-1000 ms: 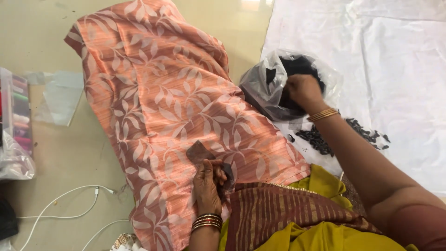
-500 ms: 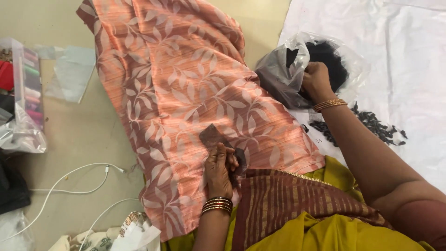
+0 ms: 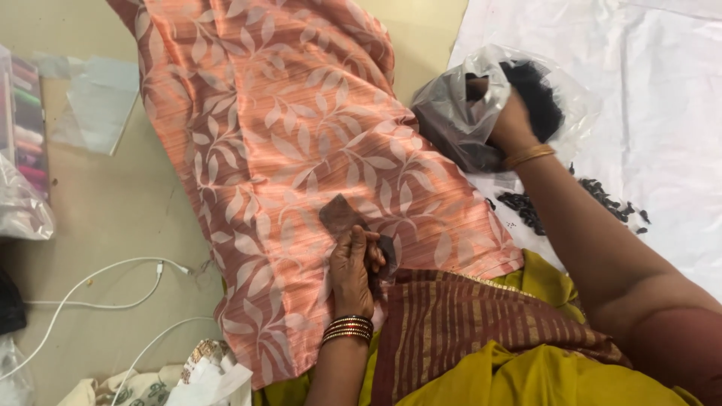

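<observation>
- A white sheet (image 3: 662,90) covers the floor at the upper right, well apart from the left hand and under the right forearm.
- An orange cloth with a pale leaf pattern (image 3: 301,135) is spread from the top of the view down onto the person's lap; the left hand lies on its lower part.
- A maroon striped cloth (image 3: 466,323) and a mustard-yellow garment (image 3: 526,376) cover the lap, just right of the left wrist.
- A clear plastic bag (image 3: 459,120) holding a dark mass sits at the edge of the white sheet, beside the orange cloth; its mouth wraps the right hand.
- The right hand (image 3: 511,124) reaches into the bag, fingers hidden by the plastic, so I cannot tell whether it grips anything; a gold bangle sits on the wrist.
- The left hand (image 3: 353,267) rests on the orange cloth, fingers curled and pinching a small dark piece of fabric (image 3: 340,214), which sticks out just above the fingertips and lies flat against the cloth.
- Small black beads (image 3: 526,210) lie scattered on the white sheet, below the bag and beneath the right forearm.
- White cables (image 3: 113,282) trail over the beige floor at the left, well apart from both hands.
</observation>
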